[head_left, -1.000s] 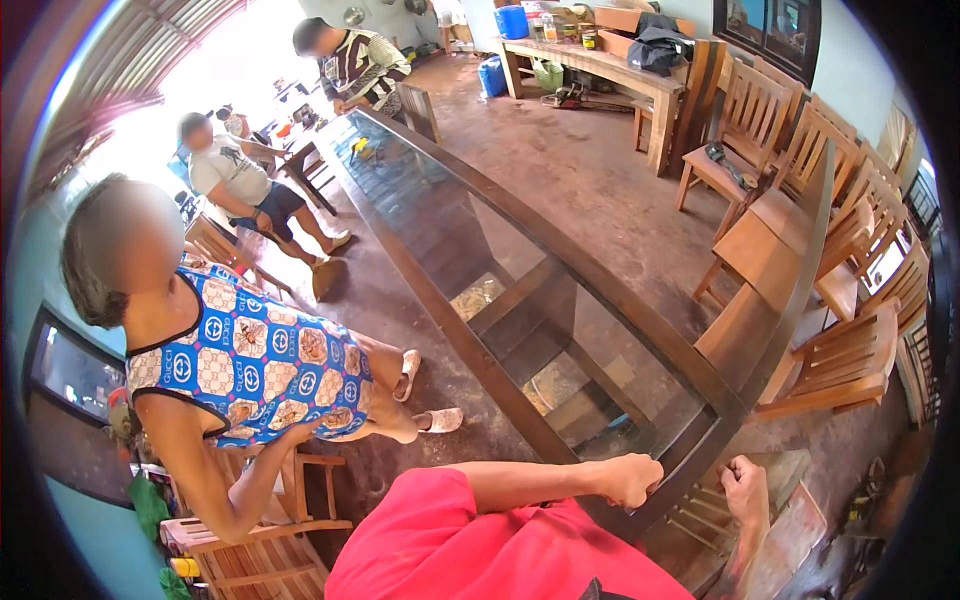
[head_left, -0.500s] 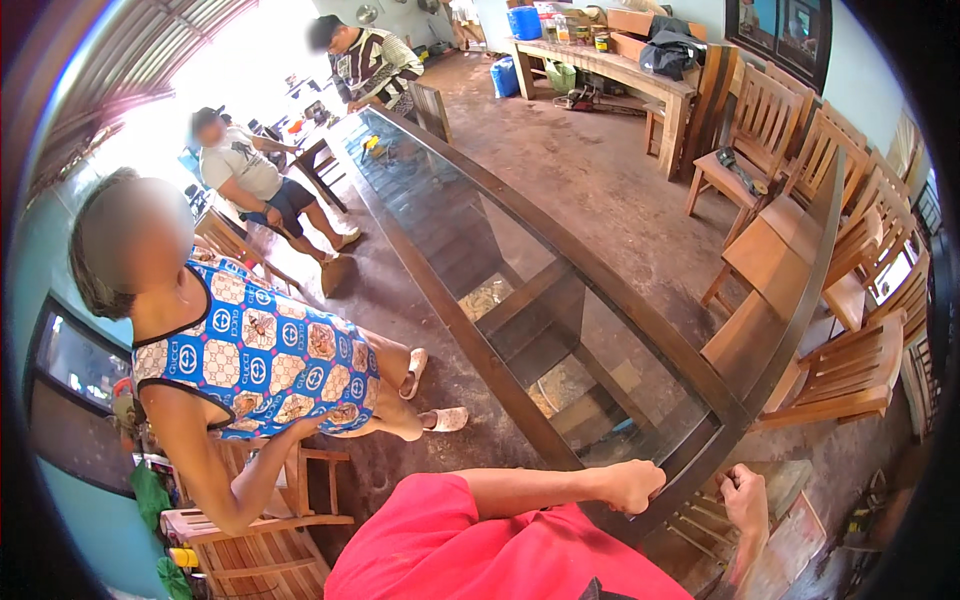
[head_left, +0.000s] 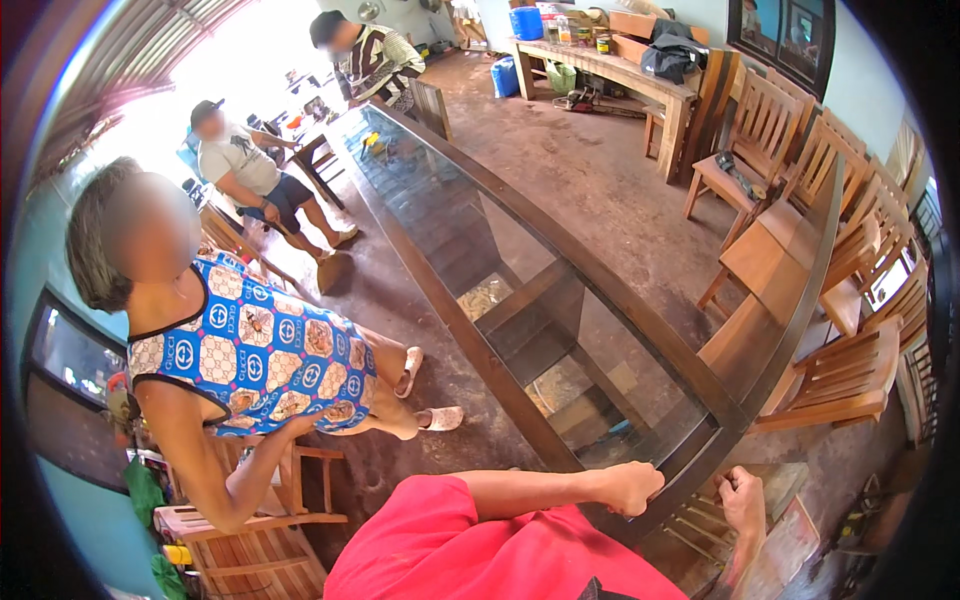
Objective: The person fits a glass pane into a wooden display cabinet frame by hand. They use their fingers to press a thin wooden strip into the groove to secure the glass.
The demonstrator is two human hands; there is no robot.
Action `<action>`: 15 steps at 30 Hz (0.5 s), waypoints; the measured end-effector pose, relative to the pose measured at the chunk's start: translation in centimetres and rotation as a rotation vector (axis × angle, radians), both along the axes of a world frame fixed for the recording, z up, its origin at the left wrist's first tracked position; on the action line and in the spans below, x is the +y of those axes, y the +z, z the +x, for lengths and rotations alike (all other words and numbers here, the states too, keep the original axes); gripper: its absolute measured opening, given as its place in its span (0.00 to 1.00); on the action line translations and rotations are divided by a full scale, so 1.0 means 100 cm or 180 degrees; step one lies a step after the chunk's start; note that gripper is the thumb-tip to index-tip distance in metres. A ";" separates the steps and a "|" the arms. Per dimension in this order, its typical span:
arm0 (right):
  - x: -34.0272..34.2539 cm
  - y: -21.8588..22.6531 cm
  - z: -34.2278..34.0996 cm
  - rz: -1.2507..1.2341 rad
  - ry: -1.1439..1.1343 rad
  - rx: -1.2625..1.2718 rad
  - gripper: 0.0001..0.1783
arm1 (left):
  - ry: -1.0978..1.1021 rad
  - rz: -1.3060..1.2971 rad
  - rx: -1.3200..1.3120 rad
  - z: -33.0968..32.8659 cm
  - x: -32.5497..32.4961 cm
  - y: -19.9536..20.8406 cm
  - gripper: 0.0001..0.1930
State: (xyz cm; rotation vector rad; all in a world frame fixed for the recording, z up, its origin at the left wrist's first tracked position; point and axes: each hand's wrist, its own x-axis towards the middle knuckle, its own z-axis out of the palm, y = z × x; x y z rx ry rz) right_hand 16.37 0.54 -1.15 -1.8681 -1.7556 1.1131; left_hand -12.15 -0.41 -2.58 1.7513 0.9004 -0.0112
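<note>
A long dark wooden cabinet frame (head_left: 510, 374) with glass panels runs from in front of me to the far left. My left hand (head_left: 632, 488) is closed in a fist against its near end; whatever may be inside the fist is hidden. Just off the near right corner, my right hand (head_left: 742, 500) is raised with curled fingers and the thumb pressed in. Anything between those fingers is too small to make out. A small yellow thing (head_left: 375, 143) lies on the glass at the far end.
A person in a patterned blue sleeveless top (head_left: 270, 345) stands at my left, beside a wooden chair (head_left: 250, 560). Two more people are near the far end. Wooden chairs (head_left: 850, 375) line the right. A loaded workbench (head_left: 600, 68) stands at the back.
The person at left has shifted slightly, and the far person's head has turned a little. My two hands stay almost in the same place.
</note>
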 end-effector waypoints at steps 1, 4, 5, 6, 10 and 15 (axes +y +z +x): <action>0.000 0.000 0.000 -0.0018 0.0005 -0.0019 0.11 | 0.0003 0.0004 -0.0006 0.000 0.000 -0.002 0.14; 0.000 0.000 0.000 -0.0088 0.0000 -0.0050 0.11 | 0.0016 0.0005 -0.0037 0.000 -0.001 -0.005 0.15; 0.000 -0.001 0.000 -0.0142 -0.0009 -0.0058 0.12 | 0.0017 -0.0014 -0.0024 0.000 -0.001 -0.004 0.15; 0.000 -0.002 0.001 -0.0136 0.0000 -0.0059 0.12 | 0.0024 -0.0030 -0.0008 0.000 -0.001 -0.003 0.15; 0.001 -0.005 0.005 -0.0021 0.0231 -0.0375 0.12 | 0.0027 0.0168 -0.0084 0.001 -0.003 -0.011 0.14; 0.006 0.015 -0.010 0.0168 0.0371 -0.0513 0.12 | 0.0320 -0.0160 -0.0266 -0.008 -0.007 0.006 0.13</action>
